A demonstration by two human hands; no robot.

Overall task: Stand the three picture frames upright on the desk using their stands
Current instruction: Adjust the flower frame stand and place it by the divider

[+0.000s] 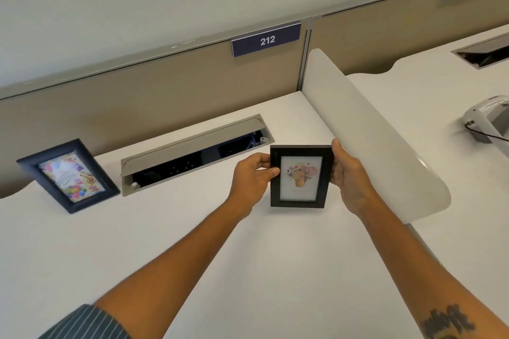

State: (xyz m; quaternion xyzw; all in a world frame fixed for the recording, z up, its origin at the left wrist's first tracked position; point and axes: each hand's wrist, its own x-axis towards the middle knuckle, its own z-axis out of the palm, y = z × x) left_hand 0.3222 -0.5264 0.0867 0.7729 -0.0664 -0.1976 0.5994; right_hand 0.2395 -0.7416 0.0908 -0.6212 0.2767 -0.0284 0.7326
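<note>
Black-framed flower picture [300, 177] sits upright between your hands over the white desk [192, 228], near the side divider [371, 129]. Your left hand [252, 177] and right hand [348, 173] pinch its side edges. A blue frame [67, 175] stands far left.

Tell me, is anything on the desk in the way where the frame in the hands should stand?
Nothing visible is. The black-framed flower picture, held by the left hand and right hand, hangs over bare white desk. The open grey cable tray lies behind it, and the dark-blue-framed colourful picture stands far left.
</note>
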